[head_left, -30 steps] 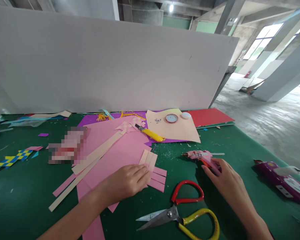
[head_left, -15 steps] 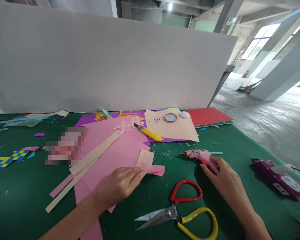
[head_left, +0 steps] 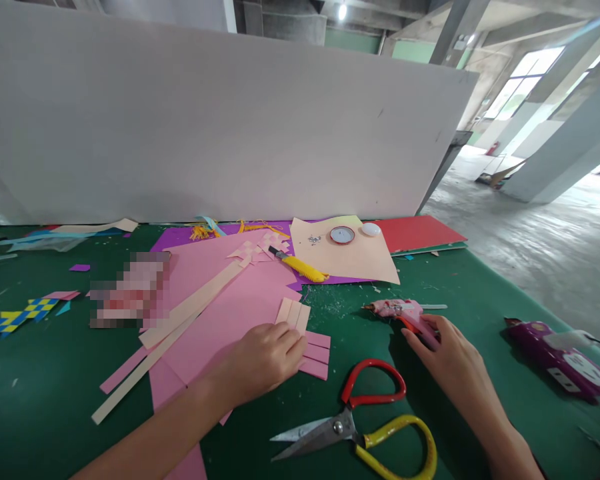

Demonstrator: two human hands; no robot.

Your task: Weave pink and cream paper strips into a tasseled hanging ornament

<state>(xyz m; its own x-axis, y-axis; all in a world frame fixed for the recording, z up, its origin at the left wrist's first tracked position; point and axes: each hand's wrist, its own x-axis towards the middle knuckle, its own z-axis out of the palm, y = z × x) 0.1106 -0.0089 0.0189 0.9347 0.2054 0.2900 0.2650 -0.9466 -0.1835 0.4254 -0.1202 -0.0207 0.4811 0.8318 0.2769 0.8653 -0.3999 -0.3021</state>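
Note:
My left hand lies flat, fingers together, pressing on a small woven piece of pink and peach paper strips at the edge of a large pink sheet. My right hand rests on the handle of a pink glue gun lying on the green table, fingers curled around its grip. Red-and-yellow-handled scissors lie between my two hands near the front.
A yellow utility knife, a peach sheet with a round red tin and white cap, purple and red sheets, long loose strips, a blue-yellow woven band, and a purple power strip lie about. A white board stands behind.
My left hand lifted and folded the woven strips half a second ago, then laid them flat again under the fingers. My right hand stayed on the glue gun.

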